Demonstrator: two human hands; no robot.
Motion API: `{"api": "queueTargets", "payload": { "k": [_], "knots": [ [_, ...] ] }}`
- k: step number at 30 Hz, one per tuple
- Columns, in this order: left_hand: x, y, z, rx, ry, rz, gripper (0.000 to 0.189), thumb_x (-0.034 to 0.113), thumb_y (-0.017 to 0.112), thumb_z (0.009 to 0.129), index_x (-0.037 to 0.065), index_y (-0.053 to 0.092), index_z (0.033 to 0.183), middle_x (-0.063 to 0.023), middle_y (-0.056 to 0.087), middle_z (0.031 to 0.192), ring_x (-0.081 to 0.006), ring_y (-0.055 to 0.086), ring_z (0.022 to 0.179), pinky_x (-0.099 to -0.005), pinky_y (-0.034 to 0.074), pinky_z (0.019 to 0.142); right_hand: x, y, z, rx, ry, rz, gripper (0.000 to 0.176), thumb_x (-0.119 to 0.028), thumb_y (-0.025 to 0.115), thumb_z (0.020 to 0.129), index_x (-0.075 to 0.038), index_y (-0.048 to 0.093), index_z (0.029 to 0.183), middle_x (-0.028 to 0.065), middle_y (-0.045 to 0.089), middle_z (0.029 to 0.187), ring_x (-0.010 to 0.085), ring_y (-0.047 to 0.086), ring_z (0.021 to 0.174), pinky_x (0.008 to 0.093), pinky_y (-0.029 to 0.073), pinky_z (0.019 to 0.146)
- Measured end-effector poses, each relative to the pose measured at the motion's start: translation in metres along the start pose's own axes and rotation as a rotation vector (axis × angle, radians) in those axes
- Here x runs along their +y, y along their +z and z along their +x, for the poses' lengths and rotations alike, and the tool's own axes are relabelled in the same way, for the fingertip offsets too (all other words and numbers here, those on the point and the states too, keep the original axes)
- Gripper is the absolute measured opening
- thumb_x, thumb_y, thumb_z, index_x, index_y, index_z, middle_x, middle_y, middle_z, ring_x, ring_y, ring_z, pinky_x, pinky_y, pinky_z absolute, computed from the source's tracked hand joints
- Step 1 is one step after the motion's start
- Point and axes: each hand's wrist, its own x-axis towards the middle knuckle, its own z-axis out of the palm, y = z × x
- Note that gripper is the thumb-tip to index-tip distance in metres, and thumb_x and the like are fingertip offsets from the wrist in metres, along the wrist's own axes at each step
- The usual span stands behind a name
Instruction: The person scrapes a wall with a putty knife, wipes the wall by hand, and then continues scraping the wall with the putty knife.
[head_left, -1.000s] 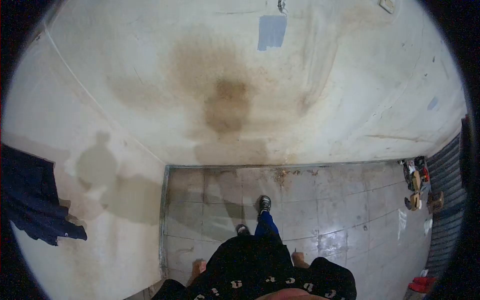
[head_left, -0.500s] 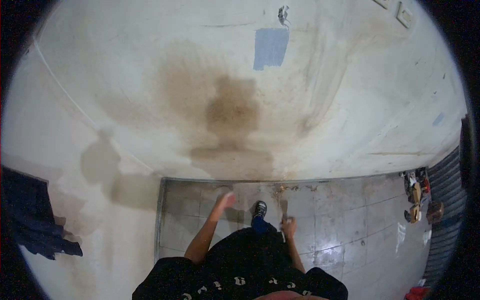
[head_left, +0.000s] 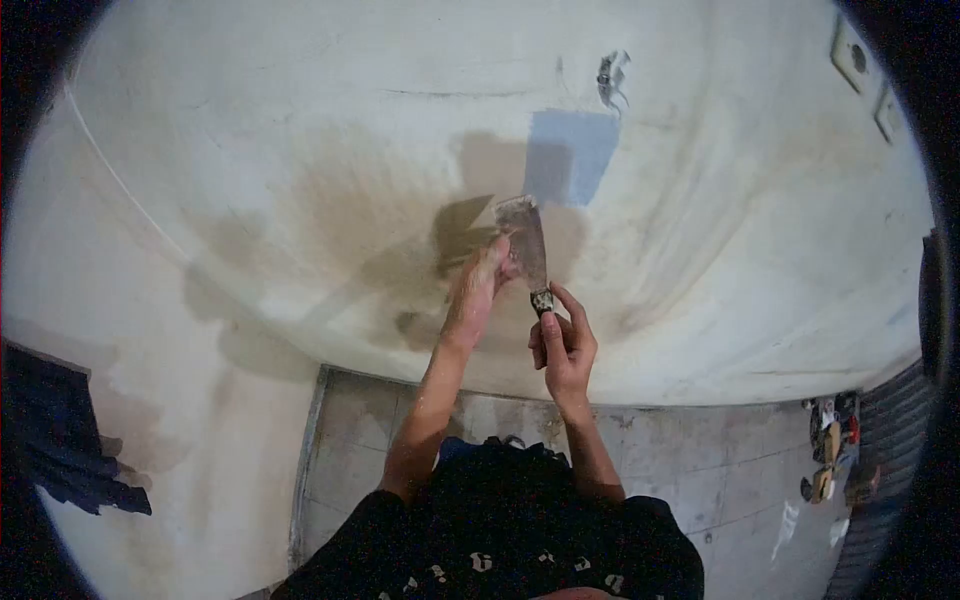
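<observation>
My right hand (head_left: 566,352) is closed around the dark handle of a putty knife (head_left: 527,240), held up in front of the wall. Its wide, stained metal blade points up and slightly left. My left hand (head_left: 482,283) is at the left edge of the blade, its fingers closed against the metal and partly hidden there. Behind the knife, the pale wall (head_left: 350,300) carries brown stains and the shadows of my head and hands. A blue-grey painted patch (head_left: 575,155) lies just up and right of the blade tip.
A hole (head_left: 610,80) with torn edges is above the patch, and wall sockets (head_left: 852,55) are at upper right. Dark cloth (head_left: 60,430) hangs at left. Grey floor tiles (head_left: 680,460) run below. Assorted items (head_left: 825,450) lie by a corrugated shutter (head_left: 890,430) at right.
Both hands have risen from low at my sides to in front of the wall, bringing the putty knife up. My left hand has come to its blade. The view has tilted upward.
</observation>
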Motion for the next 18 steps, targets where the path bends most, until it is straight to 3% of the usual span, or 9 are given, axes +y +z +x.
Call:
{"api": "queueTargets", "payload": {
  "k": [4, 7, 11, 13, 14, 18],
  "knots": [
    [0.048, 0.034, 0.027, -0.123, 0.086, 0.018, 0.053, 0.046, 0.04, 0.098, 0.003, 0.055, 0.125, -0.0141, 0.066, 0.112, -0.0228, 0.062, 0.104, -0.0372, 0.048, 0.088, -0.03, 0.028, 0.007, 0.046, -0.03, -0.028, 0.04, -0.016, 0.048, 0.1, -0.004, 0.045, 0.138, 0.0025, 0.056, 0.068, 0.004, 0.044, 0.051, 0.0209, 0.035, 0.046],
    [0.072, 0.055, 0.029, -0.157, 0.007, -0.177, 0.043, 0.04, 0.048, 0.097, 0.003, 0.057, 0.119, -0.0126, 0.067, 0.094, -0.0193, 0.066, 0.078, -0.0322, 0.051, 0.071, -0.035, 0.038, 0.011, 0.08, -0.064, -0.067, 0.038, -0.014, 0.047, 0.1, -0.003, 0.046, 0.136, 0.0028, 0.056, 0.071, 0.0054, 0.046, 0.056, 0.0212, 0.038, 0.05],
    [0.063, 0.058, 0.037, -0.066, -0.061, -0.133, 0.038, 0.04, 0.049, 0.097, 0.004, 0.06, 0.101, -0.0075, 0.06, 0.068, -0.0147, 0.056, 0.049, -0.0271, 0.043, 0.045, -0.023, 0.043, 0.016, 0.136, -0.067, -0.072, 0.036, -0.011, 0.047, 0.1, -0.002, 0.047, 0.134, 0.0025, 0.056, 0.072, 0.0078, 0.049, 0.061, 0.0222, 0.041, 0.056],
    [0.059, 0.062, 0.038, -0.004, -0.031, -0.102, 0.038, 0.041, 0.05, 0.096, 0.004, 0.059, 0.094, -0.004, 0.053, 0.058, -0.0125, 0.048, 0.039, -0.0247, 0.037, 0.037, -0.018, 0.048, 0.021, 0.146, -0.129, -0.13, 0.036, -0.014, 0.045, 0.101, -0.002, 0.045, 0.135, 0.0004, 0.051, 0.063, 0.005, 0.041, 0.05, 0.021, 0.033, 0.047],
    [0.064, 0.068, 0.036, 0.047, -0.03, -0.091, 0.038, 0.041, 0.051, 0.096, 0.004, 0.059, 0.089, -0.0024, 0.05, 0.055, -0.0112, 0.046, 0.038, -0.0234, 0.035, 0.036, -0.015, 0.049, 0.02, 0.155, -0.154, -0.16, 0.036, -0.015, 0.044, 0.101, -0.003, 0.044, 0.135, -0.0006, 0.049, 0.059, 0.0036, 0.037, 0.045, 0.0203, 0.029, 0.043],
    [0.06, 0.065, 0.035, 0.062, -0.001, -0.046, 0.037, 0.039, 0.052, 0.096, 0.004, 0.059, 0.089, -0.0024, 0.05, 0.055, -0.0116, 0.046, 0.037, -0.0236, 0.036, 0.036, -0.01, 0.052, 0.018, 0.176, -0.171, -0.159, 0.035, -0.014, 0.043, 0.102, -0.002, 0.043, 0.135, -0.001, 0.048, 0.059, 0.0043, 0.038, 0.046, 0.0206, 0.029, 0.043]
  ]
}}
